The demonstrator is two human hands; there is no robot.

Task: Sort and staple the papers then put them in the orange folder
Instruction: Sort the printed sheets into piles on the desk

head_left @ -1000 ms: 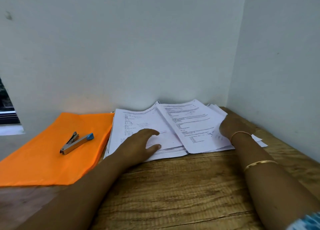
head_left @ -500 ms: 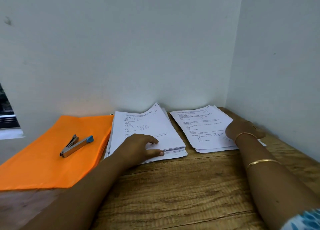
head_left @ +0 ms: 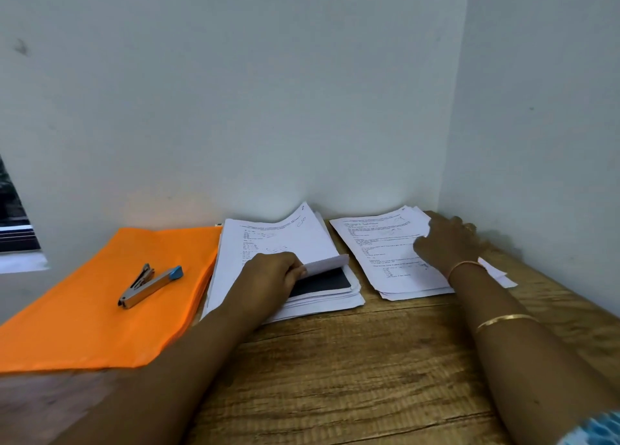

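Your left hand now pinches up the left stack's near-right corner, which lay flat before. Right hand, fingers relaxed, has slid farther up the right stack. Still sorting. Stapler lies on the folder, left.

Paper stacks: we count two, left stack and right stack | orange folder: just one | stapler: one | hands: two, left hand, right hand | gold bangles: two, wrist bangle, forearm bangle | wooden table: one
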